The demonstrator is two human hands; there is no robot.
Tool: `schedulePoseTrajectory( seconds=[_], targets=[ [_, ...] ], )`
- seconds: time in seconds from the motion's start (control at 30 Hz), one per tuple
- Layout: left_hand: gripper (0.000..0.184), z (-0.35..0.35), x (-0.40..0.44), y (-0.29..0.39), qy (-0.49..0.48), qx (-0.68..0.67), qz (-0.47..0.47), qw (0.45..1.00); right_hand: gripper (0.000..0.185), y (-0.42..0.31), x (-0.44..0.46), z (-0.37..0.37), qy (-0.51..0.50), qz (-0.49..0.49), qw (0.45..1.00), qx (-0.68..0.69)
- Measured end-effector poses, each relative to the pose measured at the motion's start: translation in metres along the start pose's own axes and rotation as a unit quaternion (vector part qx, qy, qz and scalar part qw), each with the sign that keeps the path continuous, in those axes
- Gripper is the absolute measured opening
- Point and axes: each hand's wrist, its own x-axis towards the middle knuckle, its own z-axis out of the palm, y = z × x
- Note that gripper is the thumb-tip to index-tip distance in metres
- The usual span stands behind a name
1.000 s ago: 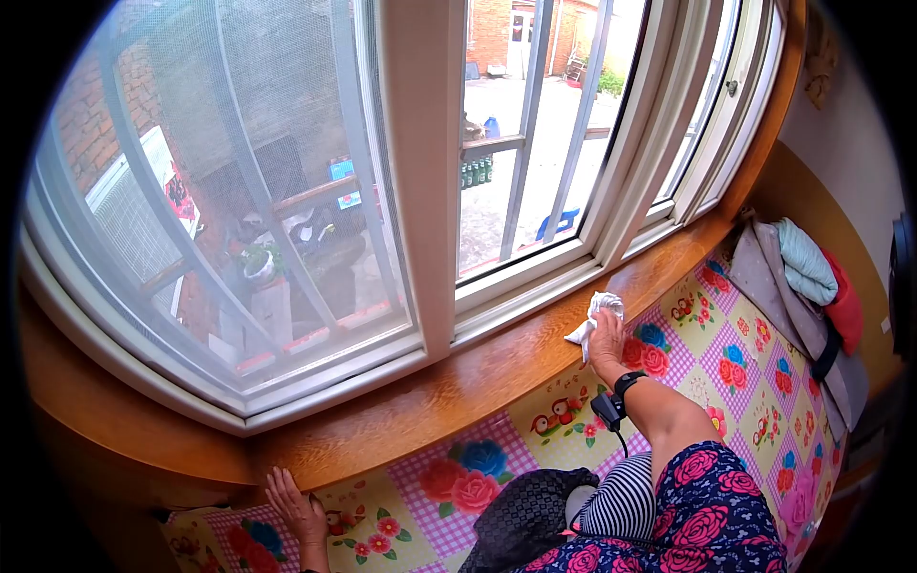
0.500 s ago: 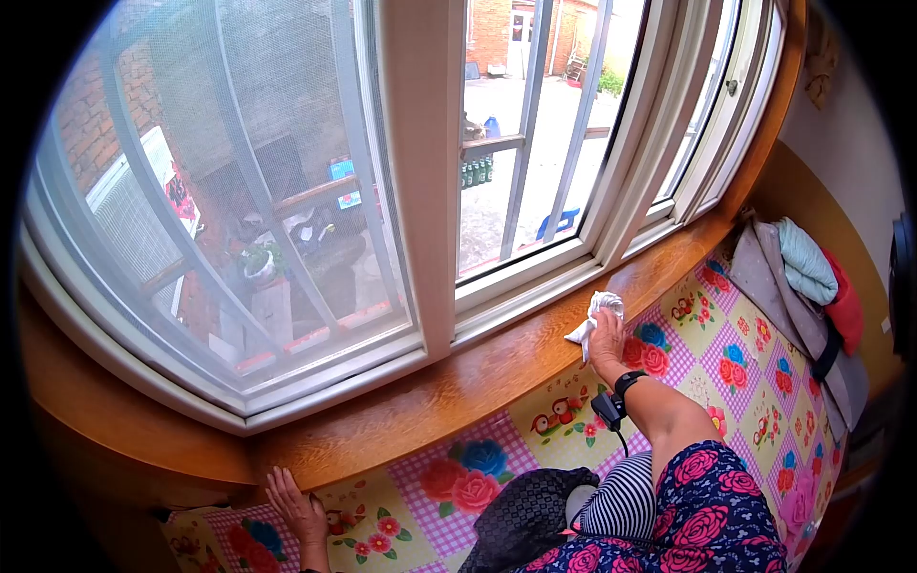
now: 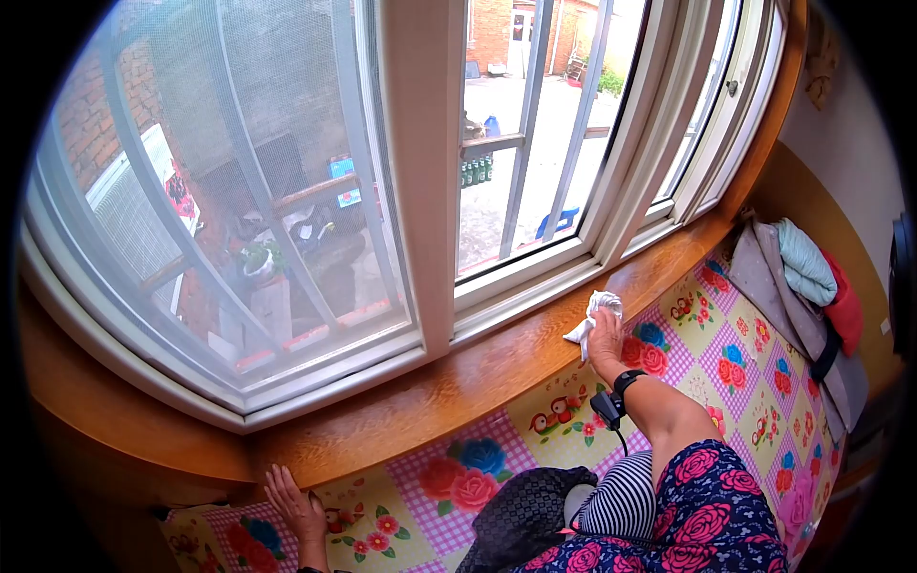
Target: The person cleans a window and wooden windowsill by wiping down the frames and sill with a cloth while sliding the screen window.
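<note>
A crumpled white cloth [image 3: 600,311] rests on the brown wooden windowsill [image 3: 497,365], close to its front edge. My right hand [image 3: 606,342] is closed around the cloth and presses it on the wood; a black strap with a small device is on that wrist. At the lower left, my left hand [image 3: 295,506] lies with fingers spread, its fingertips by the sill's front edge and the palm over the patterned sheet [image 3: 430,506]. Nothing is held in it.
A white-framed window [image 3: 437,191] with bars stands behind the sill, its left part covered by a screen [image 3: 239,172]. Folded bedding [image 3: 793,296] is piled at the right. A dark patterned cloth [image 3: 525,520] lies near my body.
</note>
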Motion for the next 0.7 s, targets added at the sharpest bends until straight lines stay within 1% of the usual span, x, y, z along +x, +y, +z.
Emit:
schedulePoseTrajectory(
  seconds=[0.37, 0.7],
  targets=[
    [0.083, 0.001, 0.0, -0.001, -0.012, 0.004, -0.002, 1.0, 0.03, -0.002, 0.0, -0.001, -0.017, 0.011, 1.0, -0.012],
    [0.082, 0.003, 0.0, -0.003, -0.001, 0.001, 0.001, 1.0, 0.032, 0.004, -0.001, 0.007, -0.006, 0.011, 1.0, -0.016]
  ],
)
